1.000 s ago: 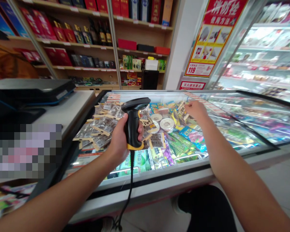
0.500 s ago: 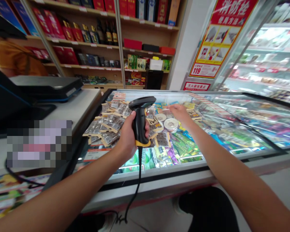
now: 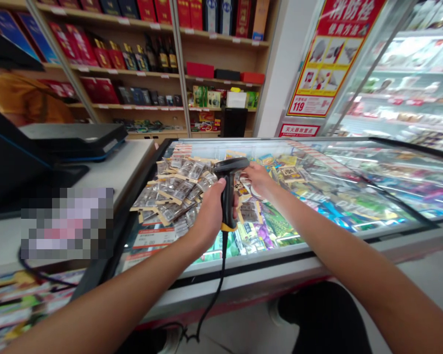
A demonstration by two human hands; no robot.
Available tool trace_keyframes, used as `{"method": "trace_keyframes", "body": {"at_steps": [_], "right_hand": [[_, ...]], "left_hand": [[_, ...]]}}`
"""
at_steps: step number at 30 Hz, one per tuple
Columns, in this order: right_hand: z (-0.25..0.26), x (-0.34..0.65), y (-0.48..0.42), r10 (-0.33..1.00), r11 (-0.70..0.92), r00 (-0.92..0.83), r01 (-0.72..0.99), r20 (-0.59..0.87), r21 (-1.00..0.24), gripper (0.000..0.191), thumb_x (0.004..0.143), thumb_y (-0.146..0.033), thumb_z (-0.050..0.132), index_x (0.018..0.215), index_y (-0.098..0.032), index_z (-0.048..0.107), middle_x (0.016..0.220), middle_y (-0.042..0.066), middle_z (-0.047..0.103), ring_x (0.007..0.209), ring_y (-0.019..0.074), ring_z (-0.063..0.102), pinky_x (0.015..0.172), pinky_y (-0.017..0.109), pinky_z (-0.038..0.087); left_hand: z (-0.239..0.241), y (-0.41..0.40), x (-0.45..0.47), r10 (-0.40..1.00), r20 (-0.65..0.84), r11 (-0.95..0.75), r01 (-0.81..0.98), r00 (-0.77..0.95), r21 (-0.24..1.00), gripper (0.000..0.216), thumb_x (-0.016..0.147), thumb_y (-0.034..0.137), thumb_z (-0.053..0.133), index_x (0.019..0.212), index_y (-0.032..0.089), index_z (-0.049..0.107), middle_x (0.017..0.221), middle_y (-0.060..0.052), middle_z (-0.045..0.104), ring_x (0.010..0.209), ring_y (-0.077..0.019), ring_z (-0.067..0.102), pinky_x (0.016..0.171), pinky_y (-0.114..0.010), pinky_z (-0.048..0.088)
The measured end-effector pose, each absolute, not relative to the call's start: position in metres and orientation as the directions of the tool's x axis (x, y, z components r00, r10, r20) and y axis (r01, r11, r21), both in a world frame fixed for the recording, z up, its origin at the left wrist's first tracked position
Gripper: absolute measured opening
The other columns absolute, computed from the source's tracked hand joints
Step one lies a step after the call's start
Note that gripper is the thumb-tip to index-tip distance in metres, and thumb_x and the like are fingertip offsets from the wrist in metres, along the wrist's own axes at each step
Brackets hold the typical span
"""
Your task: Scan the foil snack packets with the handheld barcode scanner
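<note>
My left hand (image 3: 211, 212) is wrapped round the grip of a black barcode scanner (image 3: 229, 189) with a yellow band; its cable hangs down to the floor. The scanner is upright over the glass lid of a chest freezer (image 3: 317, 236). My right hand (image 3: 256, 177) reaches over the lid just right of the scanner's head, fingers curled down onto the packets lying there. What the fingers hold, if anything, is hidden. A heap of clear snack sachets (image 3: 173, 189) lies on the lid to the left of the scanner.
A white counter (image 3: 107, 172) with a black till and a closed black device (image 3: 74, 140) stands at left. Wooden shelves (image 3: 151, 73) of boxes and bottles line the back wall. A red notice (image 3: 327, 54) and an upright glass-door cooler (image 3: 406, 73) stand at right.
My right hand has drawn left across the freezer lid, from the far coloured packets to right beside the scanner's head. The scanner has shifted slightly right and lower in view.
</note>
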State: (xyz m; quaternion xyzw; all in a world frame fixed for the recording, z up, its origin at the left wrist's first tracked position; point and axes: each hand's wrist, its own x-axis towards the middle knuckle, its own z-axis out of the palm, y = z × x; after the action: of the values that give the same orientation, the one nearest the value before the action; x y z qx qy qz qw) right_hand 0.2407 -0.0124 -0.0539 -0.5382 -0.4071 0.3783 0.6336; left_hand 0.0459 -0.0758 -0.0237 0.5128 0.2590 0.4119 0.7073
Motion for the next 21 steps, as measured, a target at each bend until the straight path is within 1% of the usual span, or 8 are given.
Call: {"method": "trace_keyframes", "body": {"at_steps": [3, 7, 10, 15, 18, 21], "right_hand": [[-0.047, 0.254, -0.020, 0.910, 0.157, 0.403, -0.125, 0.094, -0.980, 0.028, 0.067, -0.035, 0.082, 0.083, -0.022, 0.062, 0.071, -0.005, 0.065, 0.065, 0.0112, 0.059, 0.061, 0.023, 0.043], [-0.040, 0.273, -0.026, 0.884, 0.160, 0.461, -0.126, 0.085, -0.979, 0.024, 0.071, -0.028, 0.081, 0.082, -0.023, 0.061, 0.074, -0.004, 0.065, 0.067, 0.0110, 0.059, 0.061, 0.023, 0.046], [-0.039, 0.281, -0.025, 0.872, 0.145, 0.485, -0.124, 0.068, -0.982, 0.024, 0.071, -0.027, 0.081, 0.081, -0.022, 0.060, 0.072, -0.005, 0.064, 0.065, 0.0106, 0.059, 0.059, 0.022, 0.045], [-0.040, 0.282, -0.023, 0.890, 0.133, 0.452, -0.122, 0.064, -0.984, 0.026, 0.069, -0.028, 0.082, 0.080, -0.022, 0.060, 0.074, -0.004, 0.065, 0.066, 0.0103, 0.060, 0.061, 0.023, 0.046], [-0.041, 0.281, -0.024, 0.903, 0.143, 0.423, -0.125, 0.078, -0.982, 0.025, 0.069, -0.028, 0.082, 0.079, -0.021, 0.060, 0.074, -0.003, 0.066, 0.068, 0.0112, 0.061, 0.063, 0.023, 0.048], [-0.041, 0.279, -0.025, 0.897, 0.138, 0.436, -0.118, 0.074, -0.983, 0.024, 0.070, -0.028, 0.081, 0.078, -0.021, 0.059, 0.072, -0.004, 0.064, 0.067, 0.0106, 0.061, 0.064, 0.023, 0.049]], "left_hand": [[-0.024, -0.075, 0.046, 0.874, 0.022, 0.120, -0.260, 0.485, 0.958, 0.037, 0.091, 0.052, 0.049, 0.076, 0.019, 0.051, 0.059, 0.002, 0.055, 0.038, -0.0094, 0.047, 0.038, -0.021, 0.038], [-0.023, -0.073, 0.045, 0.884, 0.002, 0.101, -0.195, 0.468, 0.976, 0.035, 0.091, 0.050, 0.050, 0.074, 0.019, 0.050, 0.058, 0.002, 0.055, 0.038, -0.0093, 0.049, 0.038, -0.021, 0.038], [-0.026, -0.071, 0.045, 0.876, 0.004, 0.096, -0.182, 0.483, 0.978, 0.037, 0.089, 0.053, 0.053, 0.073, 0.019, 0.051, 0.058, 0.001, 0.057, 0.038, -0.0096, 0.049, 0.037, -0.021, 0.038], [-0.031, -0.068, 0.046, 0.844, 0.013, 0.106, -0.191, 0.537, 0.976, 0.040, 0.087, 0.057, 0.055, 0.076, 0.019, 0.054, 0.057, 0.000, 0.059, 0.037, -0.0101, 0.049, 0.037, -0.021, 0.039], [-0.030, -0.068, 0.046, 0.840, 0.027, 0.085, -0.181, 0.542, 0.980, 0.039, 0.087, 0.057, 0.054, 0.078, 0.018, 0.054, 0.058, 0.000, 0.060, 0.037, -0.0102, 0.049, 0.037, -0.021, 0.038], [-0.026, -0.070, 0.045, 0.839, 0.021, 0.088, -0.174, 0.544, 0.981, 0.038, 0.087, 0.056, 0.053, 0.081, 0.019, 0.055, 0.058, 0.001, 0.059, 0.037, -0.0101, 0.049, 0.037, -0.021, 0.038]]}}
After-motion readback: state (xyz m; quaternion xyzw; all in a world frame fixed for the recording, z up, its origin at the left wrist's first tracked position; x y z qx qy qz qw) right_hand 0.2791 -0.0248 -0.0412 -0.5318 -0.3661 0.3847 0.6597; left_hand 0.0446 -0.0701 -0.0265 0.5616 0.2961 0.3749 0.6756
